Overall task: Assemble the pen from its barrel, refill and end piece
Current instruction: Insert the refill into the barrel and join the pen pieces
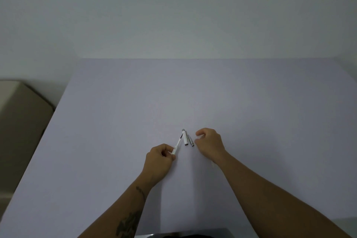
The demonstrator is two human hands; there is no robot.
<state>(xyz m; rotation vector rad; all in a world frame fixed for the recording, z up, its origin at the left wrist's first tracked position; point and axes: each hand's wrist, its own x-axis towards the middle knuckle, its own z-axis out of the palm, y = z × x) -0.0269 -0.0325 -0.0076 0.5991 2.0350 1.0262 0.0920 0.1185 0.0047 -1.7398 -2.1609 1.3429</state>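
My left hand [161, 155] pinches the near end of a white pen barrel [177, 146], whose dark tip points up and to the right toward the other parts. A short white piece with a grey cap end [185, 137] lies on the pale table [251, 102]. Just right of it lies a thin grey pointed piece [190, 141]. My right hand [209, 142] hovers close to the right of these two pieces, fingers curled apart, holding nothing.
A beige box-like object [21, 121] stands off the table's left edge. A plain wall rises behind the table's far edge. A dark object [181, 235] shows at the bottom edge of the view.
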